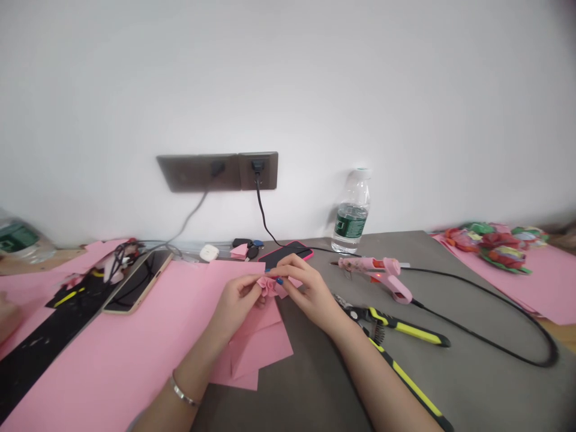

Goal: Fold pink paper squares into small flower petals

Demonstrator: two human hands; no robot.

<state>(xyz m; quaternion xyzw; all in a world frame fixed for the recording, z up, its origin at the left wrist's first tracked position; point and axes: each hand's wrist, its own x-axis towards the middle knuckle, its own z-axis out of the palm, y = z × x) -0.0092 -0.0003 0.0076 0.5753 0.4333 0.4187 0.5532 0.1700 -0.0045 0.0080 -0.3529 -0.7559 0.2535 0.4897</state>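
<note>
A small folded pink paper flower (267, 287) is held between both hands above the grey table mat (310, 384). My left hand (238, 303) pinches its left side, thumb and index finger closed on it. On the flower's right side, my right hand (305, 288) grips it with thumb and fingers; blue nail polish shows. Beneath the hands lie pink paper squares (263, 348), overlapping a large pink sheet (148, 342) on the left. A phone with a pink edge (288, 254) lies just behind the right hand.
A pink glue gun (382, 273) and yellow-black pliers (405, 327) lie right of my hands, with a cable looping beyond. A water bottle (351, 213) stands by the wall. Another phone (137, 283) lies left. Colourful paper flowers (499, 246) sit far right. Someone's hand (8, 315) shows far left.
</note>
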